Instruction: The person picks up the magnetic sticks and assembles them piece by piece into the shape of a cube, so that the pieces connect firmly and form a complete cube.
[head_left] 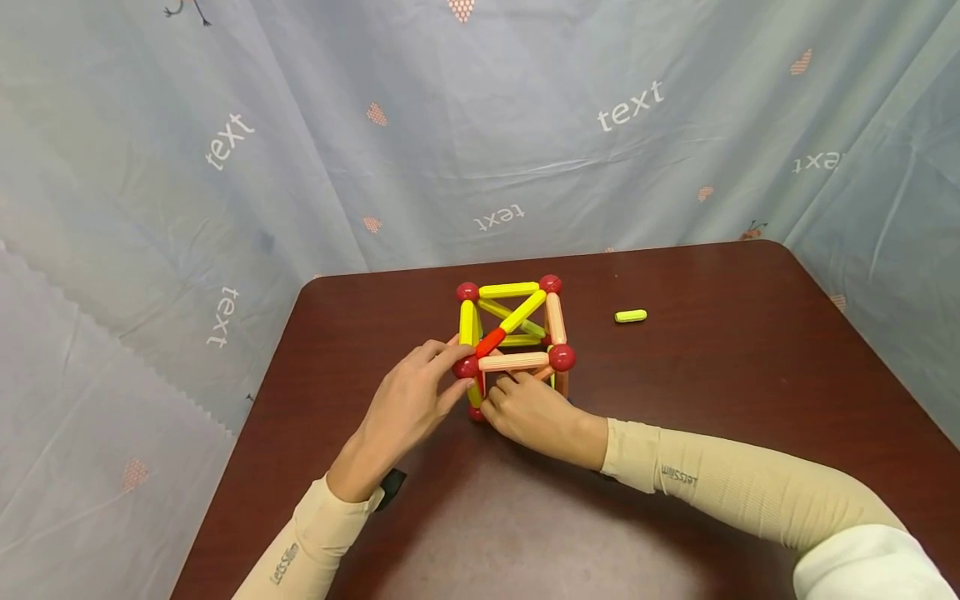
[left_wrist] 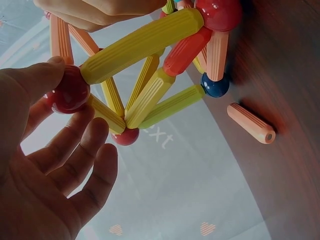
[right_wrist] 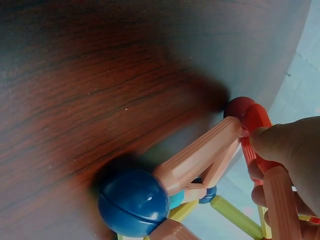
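Note:
A box-like frame of ribbed magnetic sticks and balls stands on the table, with a red ball [head_left: 550, 285] at its far right top corner. At the near left top corner, my left hand [head_left: 408, 404] pinches a red ball [left_wrist: 74, 97] between thumb and fingers. Below it my right hand [head_left: 536, 417] reaches to the near side and, in the right wrist view, grips a red stick [right_wrist: 256, 116] beside a lower red ball [right_wrist: 237, 107]. A peach stick [right_wrist: 282, 205] continues past those fingers. A red and yellow diagonal [head_left: 517, 317] crosses the top. My right fingertips are partly hidden in the head view.
A loose yellow-green stick [head_left: 631, 317] lies right of the frame on the dark brown table [head_left: 712, 375]. The left wrist view has a loose peach stick [left_wrist: 251, 123] on the tabletop. Blue balls [right_wrist: 134, 204] form some lower corners. A patterned curtain [head_left: 525, 125] hangs behind.

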